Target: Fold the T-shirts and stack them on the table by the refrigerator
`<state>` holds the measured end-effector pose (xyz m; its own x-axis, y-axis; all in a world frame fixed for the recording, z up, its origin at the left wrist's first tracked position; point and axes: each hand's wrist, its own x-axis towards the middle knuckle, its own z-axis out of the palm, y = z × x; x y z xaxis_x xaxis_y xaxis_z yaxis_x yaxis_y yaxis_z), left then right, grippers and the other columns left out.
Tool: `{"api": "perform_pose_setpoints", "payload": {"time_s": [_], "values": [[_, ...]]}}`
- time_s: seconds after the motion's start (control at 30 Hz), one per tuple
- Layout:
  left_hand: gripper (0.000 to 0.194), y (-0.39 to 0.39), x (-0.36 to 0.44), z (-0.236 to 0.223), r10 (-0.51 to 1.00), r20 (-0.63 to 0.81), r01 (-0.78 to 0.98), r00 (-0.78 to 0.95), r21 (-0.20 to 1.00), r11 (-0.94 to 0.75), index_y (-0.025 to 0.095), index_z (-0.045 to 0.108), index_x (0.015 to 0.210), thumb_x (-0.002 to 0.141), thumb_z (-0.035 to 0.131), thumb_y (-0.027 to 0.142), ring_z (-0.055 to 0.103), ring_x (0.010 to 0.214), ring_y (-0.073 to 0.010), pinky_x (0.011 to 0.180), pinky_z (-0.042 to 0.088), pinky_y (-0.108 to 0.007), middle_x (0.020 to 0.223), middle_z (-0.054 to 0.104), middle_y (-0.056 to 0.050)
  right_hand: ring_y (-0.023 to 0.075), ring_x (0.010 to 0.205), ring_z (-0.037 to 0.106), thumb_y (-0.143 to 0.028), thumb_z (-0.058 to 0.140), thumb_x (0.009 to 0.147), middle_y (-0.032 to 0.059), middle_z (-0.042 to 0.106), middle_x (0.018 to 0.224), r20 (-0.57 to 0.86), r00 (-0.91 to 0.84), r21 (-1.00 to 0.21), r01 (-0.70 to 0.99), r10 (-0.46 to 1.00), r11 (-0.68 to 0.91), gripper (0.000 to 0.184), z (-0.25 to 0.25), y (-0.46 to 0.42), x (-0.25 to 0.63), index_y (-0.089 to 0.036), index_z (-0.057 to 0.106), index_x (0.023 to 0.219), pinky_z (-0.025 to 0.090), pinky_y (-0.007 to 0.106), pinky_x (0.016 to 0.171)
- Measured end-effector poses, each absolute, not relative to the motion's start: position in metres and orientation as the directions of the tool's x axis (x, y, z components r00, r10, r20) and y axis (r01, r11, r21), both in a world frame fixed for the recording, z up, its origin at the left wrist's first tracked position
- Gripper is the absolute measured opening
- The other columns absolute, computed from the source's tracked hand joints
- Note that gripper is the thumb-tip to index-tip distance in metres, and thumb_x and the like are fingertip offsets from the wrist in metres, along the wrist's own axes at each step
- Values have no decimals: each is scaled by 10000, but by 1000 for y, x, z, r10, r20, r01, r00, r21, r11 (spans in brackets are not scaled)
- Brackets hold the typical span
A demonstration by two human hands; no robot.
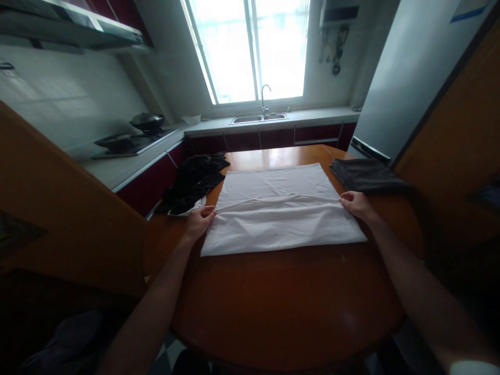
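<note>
A white piece of cloth (281, 224), perhaps a garment, lies spread on the wooden table (289, 302). Its near part is folded over, with the loose edge running across the middle. At the left end of that edge, my left hand (200, 221) pinches the cloth between thumb and fingers. On the opposite side my right hand (355, 203) grips the right end of the same edge, fingers closed. The fingertips partly hide the cloth's side edges.
Dark crumpled clothes (195, 179) lie at the table's left, with something white under them. A folded dark grey cloth (367, 174) rests at the right. Beyond are a sink (258, 119), a stove (136, 143) with pans, and a fridge (410, 73).
</note>
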<state>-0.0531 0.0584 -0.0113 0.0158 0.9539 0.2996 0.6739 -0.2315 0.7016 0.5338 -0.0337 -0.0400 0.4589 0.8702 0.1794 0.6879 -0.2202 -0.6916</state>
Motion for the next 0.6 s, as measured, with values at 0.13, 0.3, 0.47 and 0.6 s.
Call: {"api": "perform_pose_setpoints", "payload": {"time_s": [0.13,0.3,0.47,0.6], "values": [[474,56,-54,-12,951,307,628,20,737,-251,135,768,1015,680,733,468,741,932,-272,848,585,-359,1109,759,-154,246,854,719,-303,702,781,151,771,976,186,474,-665,705,861,-244,314,-41,-40,528,-125,755,1034,543,310,769],[373,52,-52,-12,947,321,623,-9,742,-246,159,783,949,680,725,412,751,843,-265,816,594,-350,947,789,-115,227,824,716,-271,677,795,134,772,927,196,492,-683,689,848,-242,290,-42,-43,523,-118,753,1030,538,287,746],[316,50,-46,-11,918,395,614,-7,727,-308,166,787,899,699,705,397,743,908,-255,881,579,-335,972,788,-110,229,838,713,-249,663,800,144,768,955,200,477,-658,713,856,-243,310,-41,-42,526,-103,746,1060,532,286,749],[328,46,-42,-1,932,361,608,18,736,-297,152,772,922,697,697,379,732,952,-254,895,574,-332,1063,769,-134,244,866,715,-307,643,833,143,766,979,202,467,-631,735,861,-250,341,-36,-52,521,-122,731,1105,523,303,777]]}}
